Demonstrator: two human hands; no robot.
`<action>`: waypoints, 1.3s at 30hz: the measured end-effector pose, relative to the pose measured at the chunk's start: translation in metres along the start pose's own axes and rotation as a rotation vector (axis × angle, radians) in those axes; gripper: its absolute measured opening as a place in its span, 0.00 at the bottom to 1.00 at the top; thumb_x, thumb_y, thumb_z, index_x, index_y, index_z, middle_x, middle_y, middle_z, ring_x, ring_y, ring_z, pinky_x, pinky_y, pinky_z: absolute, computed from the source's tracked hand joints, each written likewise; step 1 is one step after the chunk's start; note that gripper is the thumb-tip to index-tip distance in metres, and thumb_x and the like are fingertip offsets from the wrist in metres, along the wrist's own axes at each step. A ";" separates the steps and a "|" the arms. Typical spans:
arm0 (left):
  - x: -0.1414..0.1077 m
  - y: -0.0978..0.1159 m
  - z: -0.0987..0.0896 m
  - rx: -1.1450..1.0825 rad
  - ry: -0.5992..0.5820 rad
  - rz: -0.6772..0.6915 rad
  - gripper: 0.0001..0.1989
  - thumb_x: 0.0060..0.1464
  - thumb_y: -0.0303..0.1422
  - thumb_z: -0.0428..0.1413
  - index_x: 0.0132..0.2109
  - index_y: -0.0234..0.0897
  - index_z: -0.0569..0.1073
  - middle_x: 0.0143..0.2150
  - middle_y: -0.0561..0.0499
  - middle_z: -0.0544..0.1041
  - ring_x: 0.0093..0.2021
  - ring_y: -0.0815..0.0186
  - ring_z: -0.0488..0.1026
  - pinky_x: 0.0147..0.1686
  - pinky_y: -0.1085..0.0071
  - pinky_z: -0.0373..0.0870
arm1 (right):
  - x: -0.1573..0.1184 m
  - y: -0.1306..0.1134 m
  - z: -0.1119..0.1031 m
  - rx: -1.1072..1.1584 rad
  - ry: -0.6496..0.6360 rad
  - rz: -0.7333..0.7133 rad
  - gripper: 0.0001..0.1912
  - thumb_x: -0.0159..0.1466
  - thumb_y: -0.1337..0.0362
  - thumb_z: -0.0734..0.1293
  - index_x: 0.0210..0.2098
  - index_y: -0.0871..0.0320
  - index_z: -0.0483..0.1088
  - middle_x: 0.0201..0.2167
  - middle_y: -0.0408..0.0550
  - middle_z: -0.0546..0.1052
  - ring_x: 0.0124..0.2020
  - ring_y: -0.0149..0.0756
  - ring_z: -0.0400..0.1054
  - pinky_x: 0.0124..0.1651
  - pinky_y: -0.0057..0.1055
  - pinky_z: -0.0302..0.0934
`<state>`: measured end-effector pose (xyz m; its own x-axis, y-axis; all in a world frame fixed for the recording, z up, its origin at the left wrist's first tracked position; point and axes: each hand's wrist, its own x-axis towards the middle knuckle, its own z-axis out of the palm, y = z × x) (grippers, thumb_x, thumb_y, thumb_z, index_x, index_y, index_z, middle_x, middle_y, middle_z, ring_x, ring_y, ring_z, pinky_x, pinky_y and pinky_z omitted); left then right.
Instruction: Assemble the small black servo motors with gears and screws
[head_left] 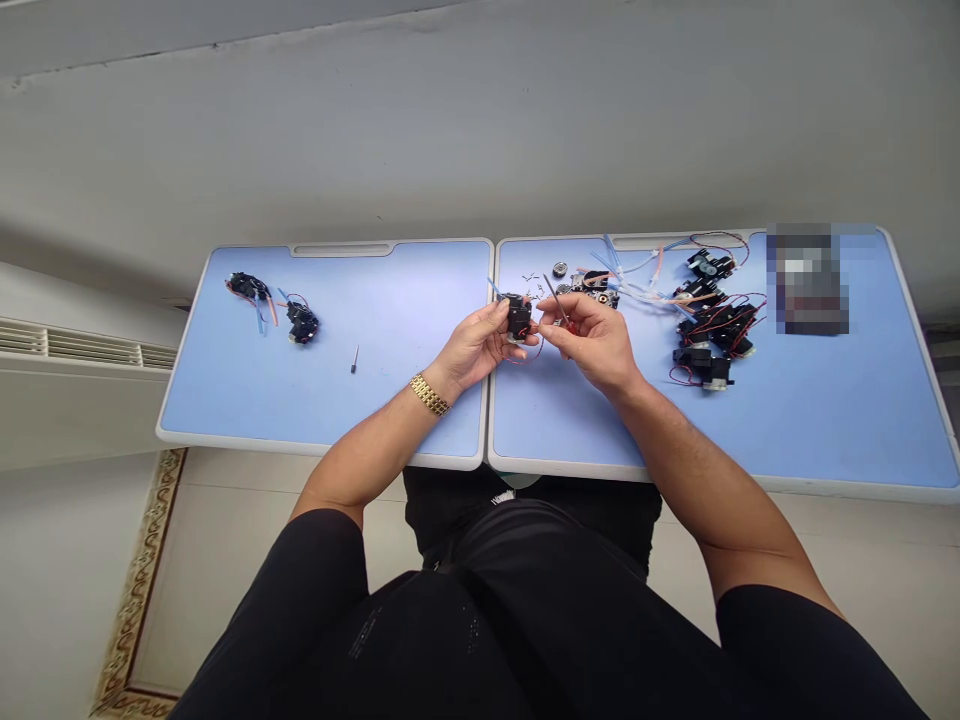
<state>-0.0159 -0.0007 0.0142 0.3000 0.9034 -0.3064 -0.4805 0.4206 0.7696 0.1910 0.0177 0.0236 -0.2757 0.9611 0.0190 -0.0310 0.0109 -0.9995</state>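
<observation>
Black plastic mechanical unit (518, 318) with red wiring, pinched in left hand (480, 343) above pale-blue bench (570, 430). Right hand (600, 340) grips red-handled metal screwdriver (552, 291). Unit looks mid-work; two similar units (303, 322) lie left, wired black heap (720, 326) right; which are finished, can't tell.

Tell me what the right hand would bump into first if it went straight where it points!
The right hand points left, so it would probably meet the black part held in the left hand first. Depth is unclear from this one view.
</observation>
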 end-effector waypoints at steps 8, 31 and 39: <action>0.002 -0.001 -0.002 -0.013 0.021 0.059 0.25 0.63 0.46 0.71 0.58 0.37 0.75 0.46 0.44 0.87 0.45 0.59 0.88 0.37 0.70 0.83 | 0.000 0.001 0.002 0.030 -0.028 -0.018 0.18 0.57 0.53 0.80 0.43 0.53 0.81 0.33 0.44 0.80 0.29 0.31 0.65 0.29 0.31 0.59; -0.002 -0.004 0.001 -0.001 -0.006 0.082 0.21 0.55 0.41 0.76 0.51 0.36 0.83 0.48 0.46 0.85 0.45 0.63 0.84 0.47 0.65 0.84 | 0.004 0.009 -0.007 -0.180 -0.048 -0.050 0.06 0.60 0.58 0.75 0.33 0.54 0.80 0.27 0.39 0.74 0.29 0.31 0.62 0.35 0.34 0.56; 0.003 -0.003 -0.004 -0.024 0.085 0.130 0.22 0.54 0.44 0.76 0.49 0.36 0.82 0.46 0.46 0.85 0.43 0.65 0.82 0.43 0.69 0.77 | 0.003 0.002 -0.011 -0.196 -0.043 -0.069 0.05 0.59 0.60 0.76 0.32 0.53 0.81 0.29 0.41 0.78 0.27 0.30 0.59 0.33 0.34 0.53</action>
<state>-0.0173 0.0012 0.0091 0.1636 0.9539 -0.2518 -0.5308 0.3002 0.7926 0.2006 0.0237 0.0209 -0.3201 0.9436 0.0843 0.1352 0.1336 -0.9818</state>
